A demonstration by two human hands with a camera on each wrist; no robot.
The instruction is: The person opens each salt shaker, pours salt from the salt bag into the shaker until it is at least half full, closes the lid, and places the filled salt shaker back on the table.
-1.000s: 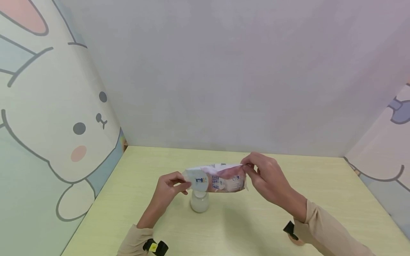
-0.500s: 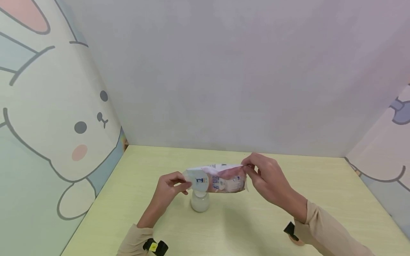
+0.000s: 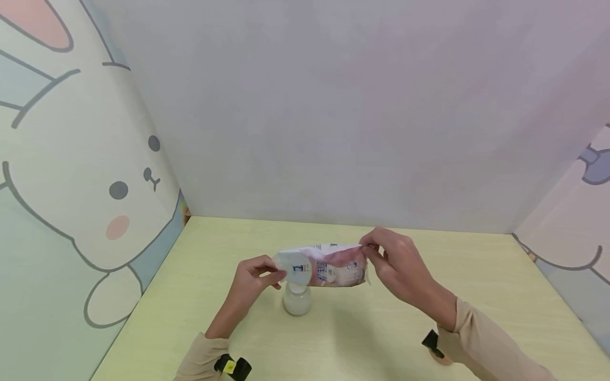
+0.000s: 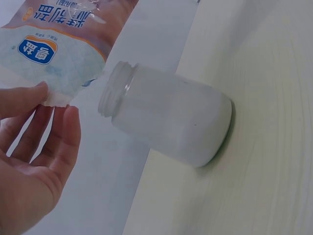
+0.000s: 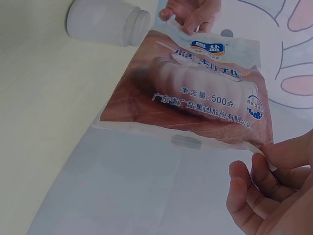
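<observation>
A printed plastic salt bag [image 3: 329, 268] with blue lettering is held tilted over the table between both hands. My left hand [image 3: 250, 278] pinches a corner at its pale end between thumb and fingers. At the bag's brownish end, my right hand [image 3: 393, 259] pinches the other corner; that grip also shows in the right wrist view, where the right hand [image 5: 274, 191] is at the lower right. A whitish jar [image 4: 171, 115] stands upright on the table, its threaded neck uncovered and close to the bag's pale end. In the head view the bag overlaps the jar's top.
The pale yellow table [image 3: 267, 344] meets a grey wall [image 3: 333, 116] at the back. Side panels with cartoon rabbits [image 3: 90, 190] border it. A small peach-coloured round thing [image 3: 442, 361] lies near the right wrist, partly hidden by the black wrist camera [image 3: 431, 343].
</observation>
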